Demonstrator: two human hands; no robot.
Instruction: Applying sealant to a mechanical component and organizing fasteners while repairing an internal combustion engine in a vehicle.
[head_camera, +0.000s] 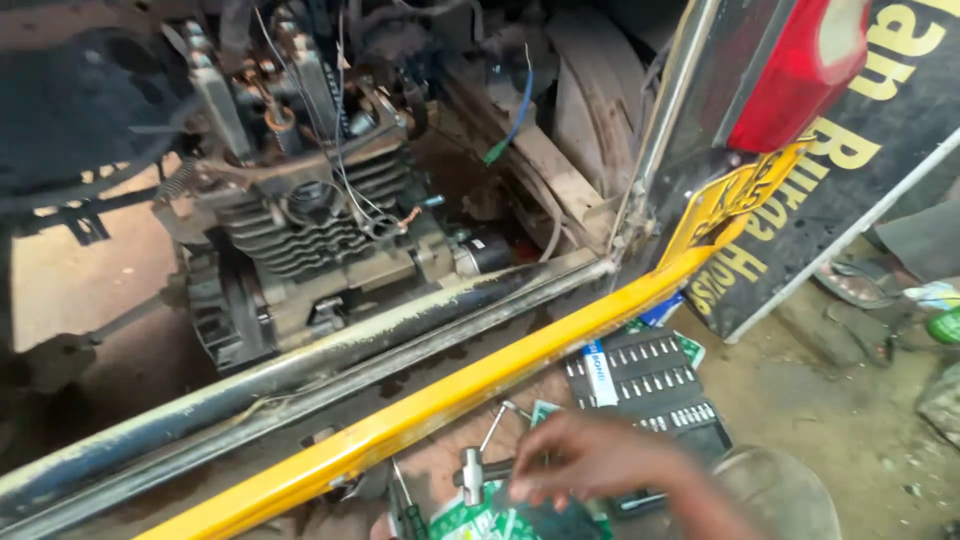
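1. Reaching down toward the ground, one hand enters from the lower right; blur keeps it unclear whether it is the person's left or right.
2. Its fingers are loosely curled and slightly spread, tips pointing left and resting on or just above a dark flat piece among green-and-white packets; whether they grip it cannot be told.
3. Just left of the fingertips lies a small hammer with a metal head and thin shaft, close to the hand, contact unclear.
4. Beyond the hand, an open black tool case lies on the dirt, holding rows of small silver bits in slots; a white and blue strip lies across its left part.
5. A yellow bar runs diagonally above the hand, with a dark greasy bar alongside.
6. Behind them sits a finned engine with loose wires.
7. A red tail lamp shows at the upper right.
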